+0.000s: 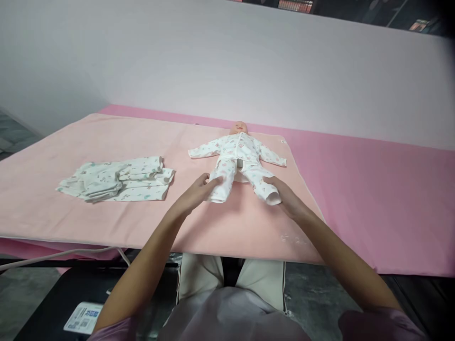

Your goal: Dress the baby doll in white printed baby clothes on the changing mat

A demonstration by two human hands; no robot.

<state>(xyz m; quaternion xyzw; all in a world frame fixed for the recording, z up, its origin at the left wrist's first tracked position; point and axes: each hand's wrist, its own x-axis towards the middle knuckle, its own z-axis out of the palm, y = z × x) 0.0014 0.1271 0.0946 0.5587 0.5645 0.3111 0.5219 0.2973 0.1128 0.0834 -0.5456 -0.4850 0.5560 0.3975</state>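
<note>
A baby doll (239, 127) lies on its back on the peach mat, head toward the wall. It wears a white printed top (239, 147) with both sleeves spread, and white printed trousers (224, 182) with the legs apart. My left hand (202, 188) pinches the lower end of the left trouser leg between thumb and fingers. At the right trouser leg, my right hand (284, 194) grips the outer side near the open cuff. Whether the doll's feet are inside the legs is hidden.
Folded white printed clothes (117, 179) lie on the peach mat (142, 137) at the left. A pink cover (373, 199) extends to the right, with a pale wall behind. A cable (64, 255) hangs by the front left edge, above a black surface with a labelled card (84, 318).
</note>
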